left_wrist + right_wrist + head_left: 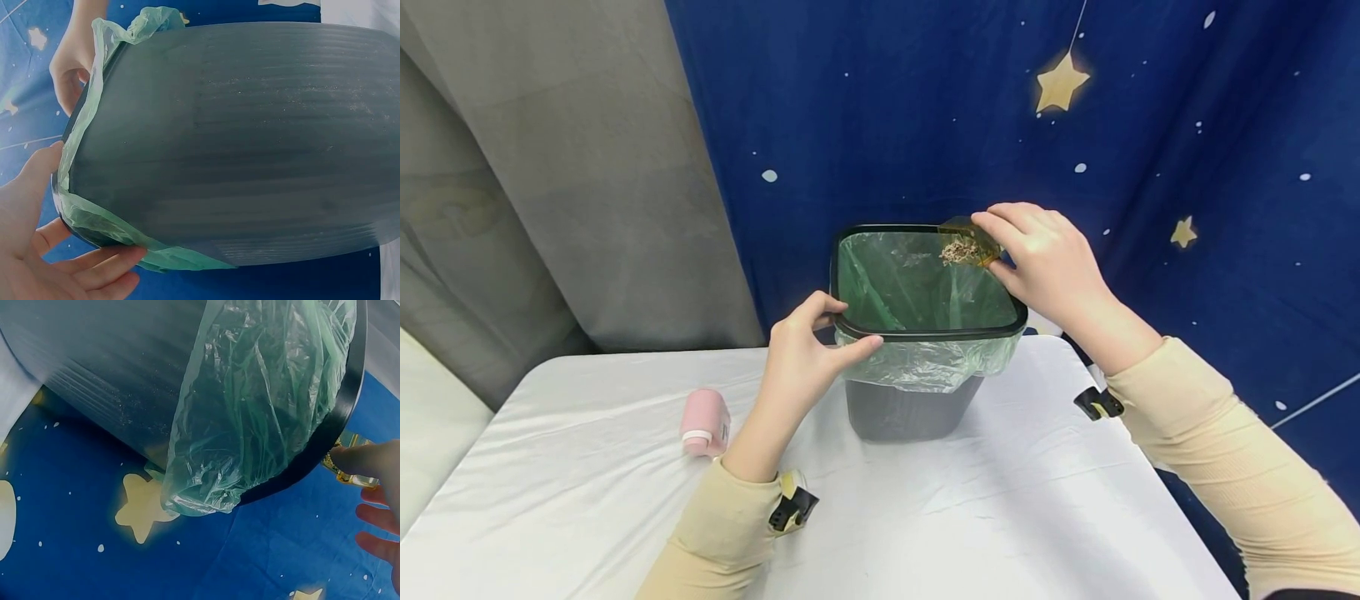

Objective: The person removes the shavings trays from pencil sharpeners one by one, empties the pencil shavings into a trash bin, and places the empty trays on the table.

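**Amber container [976, 242] pinched over lined bin [913, 414]**

Head view: the right hand [1048, 254] holds the container between thumb and fingertips, brown bits [958, 252] inside, above the bin's far right part. The left hand [805, 346] grips the near left rim.

Left wrist: thumb and fingers spread around the rim's corner, touching green liner [106, 219].

Right wrist: the container lies at the fingertips, beside the rim.

I can read no word, brand or number anywhere before me. The pink container [702, 413] at the left of the tabletop [910, 517] has a small dark mark [726, 428] on its right side; it may be print, but it sits too small and too slanted in my view for me to make out even one letter.
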Tool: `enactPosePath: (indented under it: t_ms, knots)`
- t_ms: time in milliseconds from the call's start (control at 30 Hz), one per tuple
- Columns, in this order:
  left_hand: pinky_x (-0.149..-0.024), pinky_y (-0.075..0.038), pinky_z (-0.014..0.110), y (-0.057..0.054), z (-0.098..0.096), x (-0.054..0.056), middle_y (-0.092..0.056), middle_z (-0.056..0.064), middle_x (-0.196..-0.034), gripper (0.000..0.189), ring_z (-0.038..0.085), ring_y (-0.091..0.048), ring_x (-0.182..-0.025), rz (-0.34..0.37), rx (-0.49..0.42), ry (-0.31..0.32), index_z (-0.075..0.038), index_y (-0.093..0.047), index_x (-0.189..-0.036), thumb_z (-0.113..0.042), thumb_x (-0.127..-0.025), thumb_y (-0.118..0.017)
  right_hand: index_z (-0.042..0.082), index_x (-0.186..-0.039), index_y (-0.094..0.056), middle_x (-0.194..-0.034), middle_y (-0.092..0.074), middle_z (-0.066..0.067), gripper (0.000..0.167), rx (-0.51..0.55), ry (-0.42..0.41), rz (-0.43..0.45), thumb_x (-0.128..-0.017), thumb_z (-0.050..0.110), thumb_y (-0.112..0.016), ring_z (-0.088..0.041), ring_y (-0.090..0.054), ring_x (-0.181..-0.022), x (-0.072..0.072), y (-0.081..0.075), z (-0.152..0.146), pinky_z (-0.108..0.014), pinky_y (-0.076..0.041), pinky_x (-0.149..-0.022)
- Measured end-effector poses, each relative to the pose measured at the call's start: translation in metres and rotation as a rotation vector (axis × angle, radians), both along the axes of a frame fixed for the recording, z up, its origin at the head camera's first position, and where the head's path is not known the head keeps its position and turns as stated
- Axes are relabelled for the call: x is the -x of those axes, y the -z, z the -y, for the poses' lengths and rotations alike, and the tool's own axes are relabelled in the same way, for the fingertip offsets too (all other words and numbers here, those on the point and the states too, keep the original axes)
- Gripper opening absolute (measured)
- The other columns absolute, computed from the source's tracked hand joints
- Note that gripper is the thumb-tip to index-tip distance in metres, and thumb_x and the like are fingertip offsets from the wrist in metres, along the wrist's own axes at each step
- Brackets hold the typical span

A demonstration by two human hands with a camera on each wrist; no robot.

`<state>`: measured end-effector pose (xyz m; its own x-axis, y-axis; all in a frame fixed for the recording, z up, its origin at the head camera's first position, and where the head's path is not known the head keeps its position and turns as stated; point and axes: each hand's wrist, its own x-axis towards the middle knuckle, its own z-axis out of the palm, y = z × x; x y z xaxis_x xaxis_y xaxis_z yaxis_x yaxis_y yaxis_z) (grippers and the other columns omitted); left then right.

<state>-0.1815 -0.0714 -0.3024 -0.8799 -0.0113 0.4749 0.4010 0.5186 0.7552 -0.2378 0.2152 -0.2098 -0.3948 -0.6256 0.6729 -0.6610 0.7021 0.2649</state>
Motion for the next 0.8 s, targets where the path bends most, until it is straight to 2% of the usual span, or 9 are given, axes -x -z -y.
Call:
enactPosePath:
  t_ms: [333,567,800]
  knots:
    - [-0.084,-0.051,0.04,-0.0011,0.0007,0.0003,-0.067,0.002,-0.11,0.045,0.021,-0.062,-0.103,-0.003,0.008,0.005,-0.016,-0.063,-0.101,-0.039,-0.07,-0.086,0.0,-0.123,-0.061,-0.115,-0.06,-0.02,0.053,-0.027,-0.046,-0.027,-0.072,-0.01,-0.07,-0.037,-0.055,-0.107,0.0002,-0.0014,0.0008,-0.051,-0.046,-0.086]
    - [-0.084,-0.051,0.039,-0.0013,0.0012,0.0002,-0.067,0.005,-0.109,0.046,0.021,-0.063,-0.101,-0.014,0.007,0.005,-0.015,-0.063,-0.101,-0.038,-0.069,-0.086,0.001,-0.122,-0.062,-0.116,-0.06,-0.02,0.053,-0.035,-0.082,-0.082,-0.071,-0.014,-0.066,-0.037,-0.055,-0.108,0.0006,-0.0007,0.0036,-0.051,-0.047,-0.084]
    - [-0.085,-0.05,0.039,-0.0011,0.0003,-0.0002,-0.066,0.0,-0.109,0.048,0.021,-0.062,-0.102,-0.022,0.013,0.001,-0.011,-0.064,-0.103,-0.038,-0.069,-0.086,0.003,-0.12,-0.064,-0.116,-0.062,-0.018,0.05,-0.017,-0.102,-0.143,-0.073,-0.016,-0.066,-0.035,-0.056,-0.11,0.0003,0.0015,0.006,-0.05,-0.048,-0.086]
